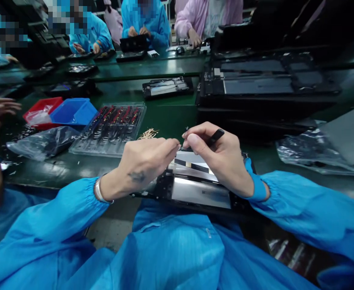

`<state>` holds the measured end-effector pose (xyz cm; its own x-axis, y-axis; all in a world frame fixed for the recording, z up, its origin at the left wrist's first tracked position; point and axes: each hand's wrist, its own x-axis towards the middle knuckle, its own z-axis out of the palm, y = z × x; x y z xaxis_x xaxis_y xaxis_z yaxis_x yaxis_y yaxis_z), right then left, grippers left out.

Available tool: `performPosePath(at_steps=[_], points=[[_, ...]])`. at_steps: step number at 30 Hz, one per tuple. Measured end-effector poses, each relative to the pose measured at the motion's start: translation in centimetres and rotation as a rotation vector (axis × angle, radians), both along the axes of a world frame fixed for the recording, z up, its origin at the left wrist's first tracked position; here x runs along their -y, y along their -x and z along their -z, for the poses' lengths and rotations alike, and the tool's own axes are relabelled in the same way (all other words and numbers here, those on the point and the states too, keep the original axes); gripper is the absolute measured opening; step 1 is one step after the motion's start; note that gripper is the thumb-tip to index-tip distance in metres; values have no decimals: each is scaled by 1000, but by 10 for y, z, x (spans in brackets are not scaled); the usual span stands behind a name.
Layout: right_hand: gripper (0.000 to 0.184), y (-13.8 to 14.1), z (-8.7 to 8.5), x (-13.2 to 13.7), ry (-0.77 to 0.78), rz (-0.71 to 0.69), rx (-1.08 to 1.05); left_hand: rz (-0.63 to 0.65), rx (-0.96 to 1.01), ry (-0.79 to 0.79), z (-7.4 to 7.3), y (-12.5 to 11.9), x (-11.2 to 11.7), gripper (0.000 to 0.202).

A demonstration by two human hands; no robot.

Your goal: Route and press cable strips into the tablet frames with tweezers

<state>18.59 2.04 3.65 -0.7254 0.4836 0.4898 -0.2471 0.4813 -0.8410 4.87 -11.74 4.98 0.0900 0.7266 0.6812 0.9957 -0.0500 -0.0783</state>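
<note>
I see tall dark stack [255, 108] close beyond right hand [215, 155]; careless reach could topple it. Open device [201, 193] lies beneath both hands; dropped tool could scratch it. Left hand [149, 159] pinched narrow, contents I can't tell. Right holds slim black tool [217, 137]; loose grip could let it slip.

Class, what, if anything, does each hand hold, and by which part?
Right hand: a black tool, gripped below its protruding end. Left hand: cannot tell.
</note>
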Motion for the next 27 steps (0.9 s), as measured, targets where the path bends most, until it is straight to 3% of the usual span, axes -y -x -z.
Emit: performPosePath(at_steps=[5,8,10,15,20,27], points=[[16,7,9,-9,-35,-90,19,62,797,35,0,2,-2,21],[12,10,15,-9,-68,-125,1,122,1036,40,2,-1,-5,23],[11,10,17,-8,-82,-95,-10,136,1087,44,4,-2,-5,23],[13,-7,12,-20,-196,17,19,64,848,250,10,8,6,33],[13,-43,7,-51,-391,35,338,-30,542,412,20,31,4,36],[17,-64,6,-84,-367,-96,783,153,330,482,36,44,-28,34]])
